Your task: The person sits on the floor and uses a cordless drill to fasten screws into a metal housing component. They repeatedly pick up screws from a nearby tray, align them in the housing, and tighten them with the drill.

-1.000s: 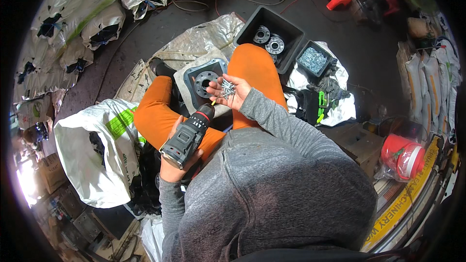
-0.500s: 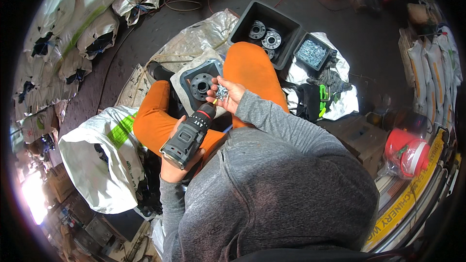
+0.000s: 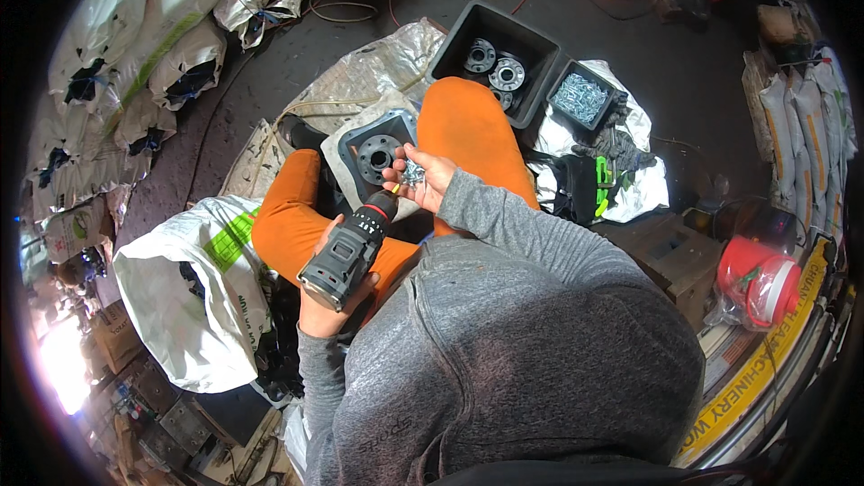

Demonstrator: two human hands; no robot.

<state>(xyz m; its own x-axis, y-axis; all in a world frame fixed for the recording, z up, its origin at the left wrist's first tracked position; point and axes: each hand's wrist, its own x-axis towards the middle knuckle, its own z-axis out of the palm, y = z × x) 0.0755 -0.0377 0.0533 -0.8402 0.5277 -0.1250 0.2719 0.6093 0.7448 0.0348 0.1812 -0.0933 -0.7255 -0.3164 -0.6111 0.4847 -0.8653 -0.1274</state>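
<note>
A black cordless drill [image 3: 346, 255] with a red ring at its chuck is gripped in my left hand [image 3: 326, 308], its front end pointing up and right. A small yellow bit tip shows beside my right hand [image 3: 433, 177], which cups a small heap of silvery screws [image 3: 413, 173]. Just beyond the fingers, a dark round flange [image 3: 378, 158] with holes sits inside a grey square-rimmed housing [image 3: 353, 137]. That housing lies between my orange-trousered legs. My right fingers are curled near the flange; whether they touch it I cannot tell.
A black bin [image 3: 540, 40] with several metal flanges [image 3: 508, 73] stands ahead. Beside it is a smaller box of screws [image 3: 580, 98]. Dark gloves [image 3: 624, 160] lie on white sacking at right. An open white sack [image 3: 184, 297] stands left; a red-and-white jug [image 3: 760, 283] is far right.
The whole view has shifted slightly. My hands, the drill and the screws keep nearly the same places relative to the housing.
</note>
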